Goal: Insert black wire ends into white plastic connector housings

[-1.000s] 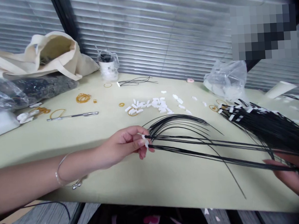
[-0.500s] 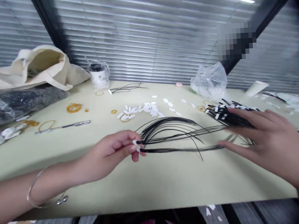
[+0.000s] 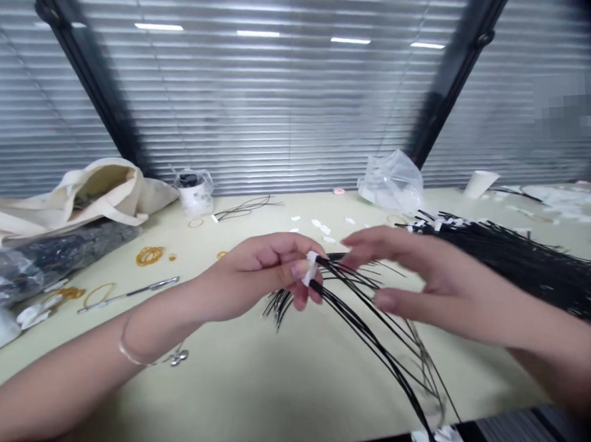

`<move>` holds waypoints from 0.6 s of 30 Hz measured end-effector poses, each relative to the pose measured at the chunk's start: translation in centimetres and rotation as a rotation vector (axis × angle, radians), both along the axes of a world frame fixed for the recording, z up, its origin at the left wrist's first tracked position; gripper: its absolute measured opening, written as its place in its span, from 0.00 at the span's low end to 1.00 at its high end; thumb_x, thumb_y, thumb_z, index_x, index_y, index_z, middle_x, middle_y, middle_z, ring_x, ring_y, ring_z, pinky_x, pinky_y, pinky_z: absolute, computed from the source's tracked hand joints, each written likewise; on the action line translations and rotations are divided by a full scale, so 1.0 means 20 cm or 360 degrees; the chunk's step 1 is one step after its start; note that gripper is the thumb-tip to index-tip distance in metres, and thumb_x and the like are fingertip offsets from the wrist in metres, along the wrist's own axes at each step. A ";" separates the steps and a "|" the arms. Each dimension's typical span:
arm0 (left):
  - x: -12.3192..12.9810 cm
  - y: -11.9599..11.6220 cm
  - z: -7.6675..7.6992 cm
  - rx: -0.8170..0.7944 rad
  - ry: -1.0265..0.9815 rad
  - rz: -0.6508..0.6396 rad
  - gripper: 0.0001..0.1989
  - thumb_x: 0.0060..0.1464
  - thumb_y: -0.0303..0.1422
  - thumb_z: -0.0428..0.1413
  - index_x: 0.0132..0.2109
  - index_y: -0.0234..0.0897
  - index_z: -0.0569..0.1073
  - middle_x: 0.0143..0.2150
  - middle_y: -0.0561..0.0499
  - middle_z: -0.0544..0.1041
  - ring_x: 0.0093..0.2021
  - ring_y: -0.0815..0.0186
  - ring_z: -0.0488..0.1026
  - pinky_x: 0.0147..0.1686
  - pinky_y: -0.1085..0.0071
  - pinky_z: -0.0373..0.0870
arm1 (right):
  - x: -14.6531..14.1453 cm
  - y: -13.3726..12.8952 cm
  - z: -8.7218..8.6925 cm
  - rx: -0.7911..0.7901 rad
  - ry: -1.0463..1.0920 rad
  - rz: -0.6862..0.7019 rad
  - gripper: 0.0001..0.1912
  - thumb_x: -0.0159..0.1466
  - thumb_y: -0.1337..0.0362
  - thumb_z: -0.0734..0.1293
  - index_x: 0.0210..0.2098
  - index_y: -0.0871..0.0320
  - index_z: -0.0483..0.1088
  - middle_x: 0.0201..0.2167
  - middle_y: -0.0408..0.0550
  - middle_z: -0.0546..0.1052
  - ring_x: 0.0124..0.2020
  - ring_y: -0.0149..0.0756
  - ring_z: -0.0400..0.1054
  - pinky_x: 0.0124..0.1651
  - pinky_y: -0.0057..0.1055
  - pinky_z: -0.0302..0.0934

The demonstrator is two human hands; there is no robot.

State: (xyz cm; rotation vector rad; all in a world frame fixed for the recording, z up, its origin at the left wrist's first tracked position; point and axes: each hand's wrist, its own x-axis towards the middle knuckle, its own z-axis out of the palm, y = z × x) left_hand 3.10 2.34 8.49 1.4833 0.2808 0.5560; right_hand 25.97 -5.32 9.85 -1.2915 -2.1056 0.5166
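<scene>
My left hand pinches small white pieces between thumb and fingers, at the end of a bunch of thin black wires. From there the wires fan out and droop to the right, down past the table's front edge. Close to the wires' upper part is my right hand, its thumb and fingers apart; it grips nothing that I can see. Behind and below my left hand, more black wire ends lie on the table. Both hands partly cover these.
A large heap of black wires with white ends lies at right. Rubber bands, a pen-like tool and a cloth bag are at left. At the back stand a wrapped white container and a plastic bag.
My left hand has moved right with the white pieces and wires. The wires, stretched out sideways before, now hang down. My right hand has come in leftward from the wire heap, and the view has shifted.
</scene>
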 end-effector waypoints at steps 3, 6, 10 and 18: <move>0.06 0.03 -0.03 -0.0285 -0.0176 -0.0064 0.08 0.58 0.28 0.50 0.43 0.34 0.72 0.30 0.51 0.71 0.27 0.75 0.69 0.29 0.79 0.69 | -0.13 0.02 -0.02 -0.1032 0.0946 0.0525 0.08 0.62 0.61 0.61 0.38 0.59 0.65 0.33 0.47 0.71 0.36 0.35 0.70 0.44 0.38 0.64; 0.06 0.05 -0.08 -0.0464 -0.0228 -0.0043 0.09 0.58 0.28 0.49 0.43 0.33 0.72 0.30 0.51 0.71 0.25 0.76 0.67 0.28 0.78 0.69 | -0.16 0.00 -0.06 -0.1551 0.1542 0.0642 0.08 0.64 0.62 0.58 0.40 0.59 0.64 0.40 0.49 0.68 0.39 0.38 0.70 0.45 0.42 0.63; 0.04 0.05 -0.11 -0.0522 -0.0230 -0.0100 0.10 0.58 0.29 0.48 0.43 0.34 0.72 0.30 0.50 0.71 0.25 0.74 0.67 0.27 0.76 0.69 | -0.16 -0.02 -0.09 -0.1614 0.1677 0.0688 0.14 0.63 0.61 0.60 0.46 0.59 0.63 0.49 0.54 0.64 0.46 0.39 0.66 0.44 0.35 0.61; 0.06 0.06 -0.15 -0.0487 -0.0254 -0.0064 0.09 0.56 0.30 0.52 0.43 0.33 0.72 0.31 0.50 0.71 0.26 0.74 0.68 0.29 0.76 0.69 | -0.20 -0.04 -0.21 -0.1730 0.1866 0.0963 0.10 0.58 0.60 0.66 0.32 0.59 0.62 0.33 0.44 0.68 0.28 0.28 0.68 0.30 0.29 0.64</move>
